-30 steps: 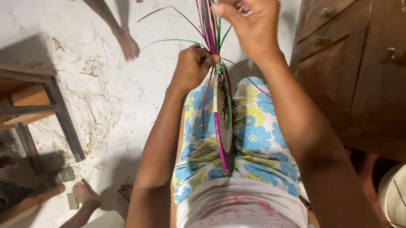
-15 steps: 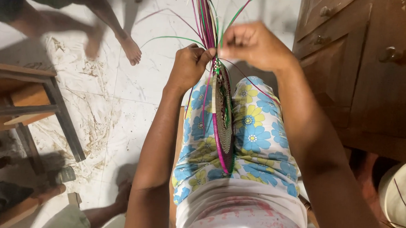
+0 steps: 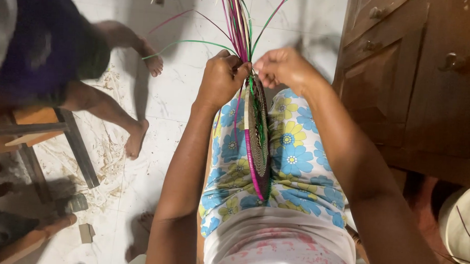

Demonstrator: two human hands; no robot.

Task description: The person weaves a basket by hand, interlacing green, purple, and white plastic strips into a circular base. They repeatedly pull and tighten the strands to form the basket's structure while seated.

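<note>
The left hand (image 3: 221,79) and right hand (image 3: 281,68) pinch shut on the coloured strips (image 3: 239,23), right above the woven mat (image 3: 257,143).

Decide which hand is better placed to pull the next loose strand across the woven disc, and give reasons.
Probably the right hand: its fingers look free beside the strand bundle, while the left hand grips the bundle at the top edge of the woven disc.

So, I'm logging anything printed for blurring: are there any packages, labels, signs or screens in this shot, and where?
None in view.
The hands hold only a woven disc with loose coloured strips.
The wooden cabinet at right is plain brown with knobs.
</note>
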